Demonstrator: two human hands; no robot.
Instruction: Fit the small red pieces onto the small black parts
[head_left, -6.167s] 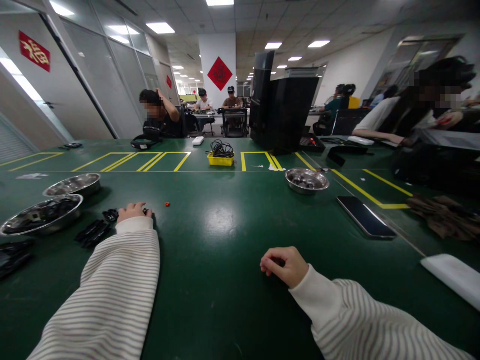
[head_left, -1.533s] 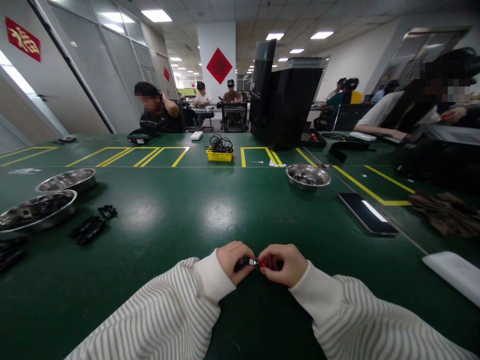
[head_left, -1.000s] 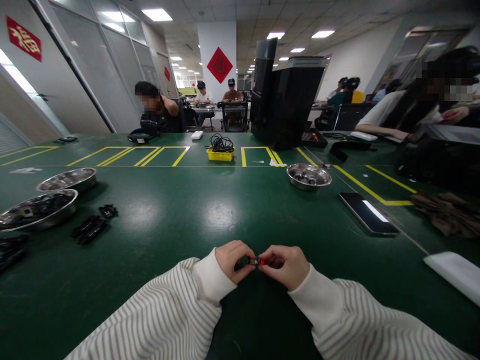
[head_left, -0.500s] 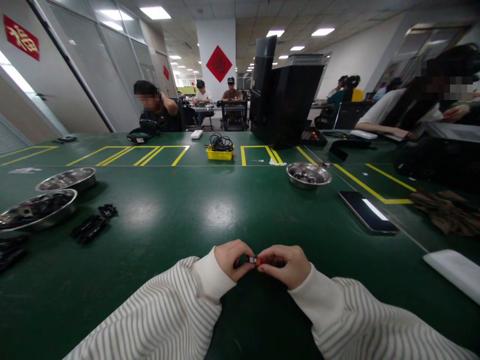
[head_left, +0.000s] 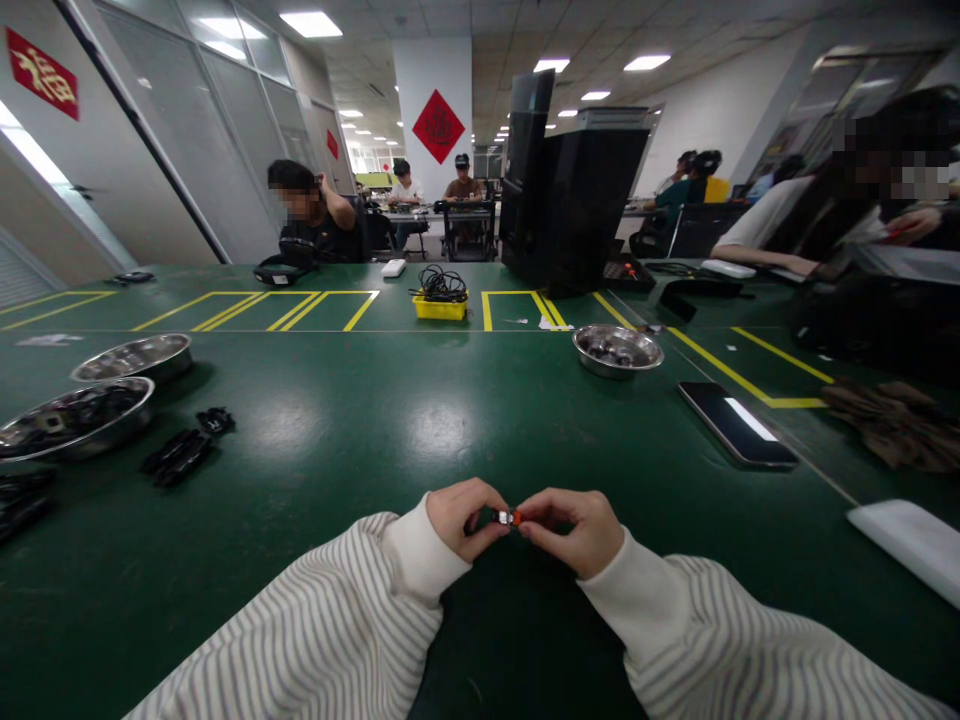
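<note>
Just above the near part of the green table [head_left: 360, 420], my left hand [head_left: 466, 518] and my right hand [head_left: 574, 530] meet fingertip to fingertip. Between them is a small silver and orange piece [head_left: 505, 517], perhaps a connector; it is too small to tell its kind. My left thumb and forefinger pinch its silver end, which has something dark beside it. The orange end sits in the pinch of my right thumb and forefinger. My fingers partly hide both ends.
At left stand two steel bowls [head_left: 135, 358], one with black parts; black packets [head_left: 178, 456] lie beside them. At right are a steel bowl [head_left: 618, 352] with small metal parts, a phone [head_left: 736, 426] and a brown cloth [head_left: 900, 425]. A yellow tray [head_left: 440, 308] holds black cable.
My hands stay almost in place, with the piece still pinched between them. Its silver face now shows brighter, as if slightly turned.
</note>
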